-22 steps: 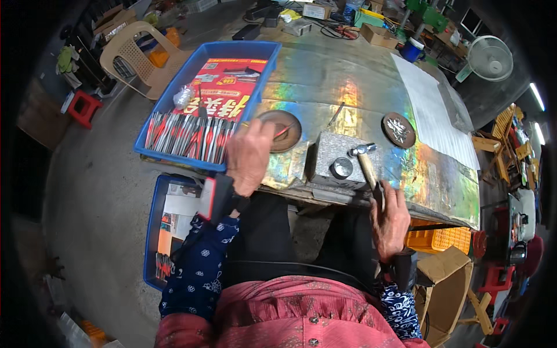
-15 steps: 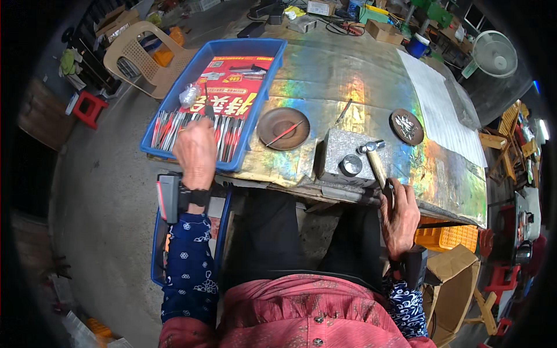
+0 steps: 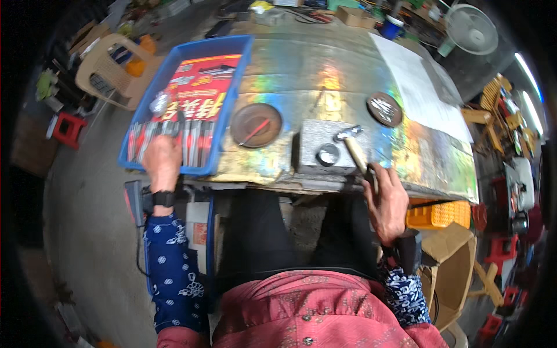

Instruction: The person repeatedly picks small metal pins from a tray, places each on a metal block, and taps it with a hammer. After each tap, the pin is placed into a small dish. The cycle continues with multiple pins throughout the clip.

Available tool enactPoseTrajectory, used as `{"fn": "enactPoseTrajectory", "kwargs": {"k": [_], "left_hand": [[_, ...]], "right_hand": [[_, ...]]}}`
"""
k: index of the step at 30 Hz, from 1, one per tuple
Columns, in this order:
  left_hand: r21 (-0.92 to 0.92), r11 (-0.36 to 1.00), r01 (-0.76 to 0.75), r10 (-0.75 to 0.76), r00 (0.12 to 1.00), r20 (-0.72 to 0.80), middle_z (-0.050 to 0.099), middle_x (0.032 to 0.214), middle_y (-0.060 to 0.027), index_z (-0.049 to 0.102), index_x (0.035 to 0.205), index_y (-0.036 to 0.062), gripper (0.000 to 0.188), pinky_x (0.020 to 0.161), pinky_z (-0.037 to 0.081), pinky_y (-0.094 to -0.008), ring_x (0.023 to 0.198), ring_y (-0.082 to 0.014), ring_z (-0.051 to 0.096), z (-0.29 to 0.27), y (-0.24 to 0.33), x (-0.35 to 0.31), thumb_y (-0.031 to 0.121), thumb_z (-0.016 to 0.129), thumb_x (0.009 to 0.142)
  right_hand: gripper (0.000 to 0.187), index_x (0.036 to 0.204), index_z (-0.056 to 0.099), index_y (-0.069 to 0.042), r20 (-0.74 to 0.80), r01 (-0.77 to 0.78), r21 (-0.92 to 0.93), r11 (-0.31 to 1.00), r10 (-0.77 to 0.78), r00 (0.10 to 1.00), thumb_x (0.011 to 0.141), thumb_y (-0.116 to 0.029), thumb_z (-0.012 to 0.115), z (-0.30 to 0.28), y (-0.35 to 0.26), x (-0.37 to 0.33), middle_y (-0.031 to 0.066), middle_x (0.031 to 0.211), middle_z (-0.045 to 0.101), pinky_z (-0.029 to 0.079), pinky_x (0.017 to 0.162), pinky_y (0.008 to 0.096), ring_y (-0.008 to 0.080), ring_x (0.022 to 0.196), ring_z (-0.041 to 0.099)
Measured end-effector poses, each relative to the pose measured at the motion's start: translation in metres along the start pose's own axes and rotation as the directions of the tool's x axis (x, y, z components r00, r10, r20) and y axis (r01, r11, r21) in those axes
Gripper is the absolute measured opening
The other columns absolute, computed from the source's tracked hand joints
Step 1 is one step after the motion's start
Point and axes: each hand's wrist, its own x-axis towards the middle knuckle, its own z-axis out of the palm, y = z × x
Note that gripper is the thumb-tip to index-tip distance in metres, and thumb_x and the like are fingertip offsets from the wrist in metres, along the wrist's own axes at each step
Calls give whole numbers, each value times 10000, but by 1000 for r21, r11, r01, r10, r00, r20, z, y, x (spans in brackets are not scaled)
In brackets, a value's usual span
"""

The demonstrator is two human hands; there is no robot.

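Note:
My left hand [image 3: 162, 159] is over the front of a blue plastic tray [image 3: 235, 93], its fingers curled down among a row of slim red, silver and black pen-like tools [image 3: 198, 142]. What those fingers pinch is hidden by the hand and motion blur. My right hand [image 3: 387, 203] is closed round the lower end of a hammer's [image 3: 355, 152] pale wooden handle, at the table's front edge. The hammer head lies on a grey metal block [image 3: 313, 139], next to a small round dark piece [image 3: 328, 154] with a pale top.
Between tray and block, a brown dish [image 3: 238, 129] holds a red stick [image 3: 255, 132]. Another brown dish [image 3: 372, 114] of small silvery pieces stands right of the block, near white sheeting [image 3: 418, 90]. A beige chair [image 3: 110, 66] stands left; a cardboard box [image 3: 455, 255] lies below right.
The whole view has shifted, so the table and both hands appear further left. Relative to tray and hammer, my hands have hardly moved. The picture is more blurred.

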Motion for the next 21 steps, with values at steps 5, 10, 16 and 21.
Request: {"fn": "enactPoseTrajectory", "kwargs": {"k": [5, 10, 16, 21], "left_hand": [[115, 990, -84, 86, 996, -8, 661, 784, -230, 661, 761, 8, 282, 629, 511, -496, 755, -421, 653, 3, 6, 2, 257, 778, 701], [132, 989, -66, 62, 998, 29, 653, 810, -255, 638, 781, -20, 276, 647, 507, -495, 773, -429, 646, -2, 11, 4, 222, 754, 713], [23, 1000, 20, -23, 995, 102, 664, 818, -225, 646, 826, 4, 222, 684, 493, -462, 789, -401, 645, 1, 2, 13, 196, 692, 725], [-155, 974, 168, -140, 974, 180, 667, 751, -166, 663, 888, 11, 226, 657, 500, -402, 712, -313, 664, 10, -12, 18, 167, 683, 726]], "right_hand": [[314, 1154, 594, -59, -58, 22, 11, 1000, -22, 998, 851, -108, 659, -4, 8, 6, 169, 907, 574, 478, 695, 431, 375, 802, 597], [250, 1093, 630, -50, -95, 20, 34, 999, -17, 995, 866, -150, 655, -9, 24, 11, 154, 856, 580, 476, 663, 410, 339, 747, 604], [199, 1036, 658, -38, -101, -108, -49, 993, 102, 990, 889, -169, 632, -9, 75, 30, 150, 819, 609, 473, 636, 398, 316, 693, 603], [191, 1014, 667, -37, -63, -118, -90, 989, 113, 992, 860, -148, 641, 5, 105, 51, 170, 879, 642, 503, 713, 404, 335, 793, 637]]}}
